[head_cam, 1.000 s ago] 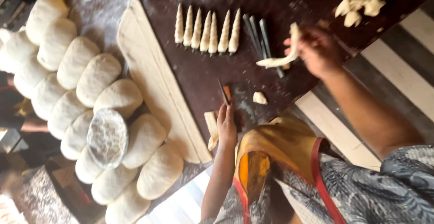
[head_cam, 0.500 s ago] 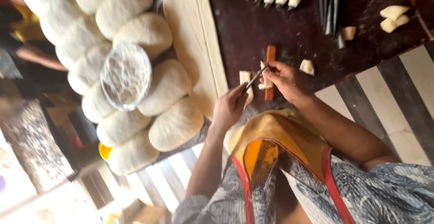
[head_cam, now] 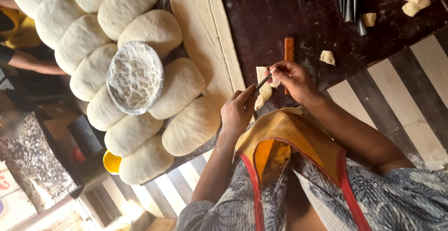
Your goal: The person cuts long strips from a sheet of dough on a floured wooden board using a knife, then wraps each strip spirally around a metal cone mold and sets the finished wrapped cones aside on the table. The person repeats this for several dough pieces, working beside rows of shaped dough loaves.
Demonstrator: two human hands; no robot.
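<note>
The right hand [head_cam: 291, 78] has its grip pinched on a thin metal rod [head_cam: 262, 81] and the dough strip [head_cam: 263, 93] beneath it, on the dark surface [head_cam: 261, 30]. The left hand [head_cam: 237, 112] clasps the rod's near end, its fingers touching the strip's lower edge.

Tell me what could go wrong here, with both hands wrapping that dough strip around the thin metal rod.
1. The dough strip looks thin and hangs loose between the left hand and right hand; pulling on it may tear it.
2. The thin metal rod is pinched only at its ends, so it could slip and the wrap unwind.
3. The orange stick and a dough scrap lie close by; the right hand's wrist might knock them.
</note>
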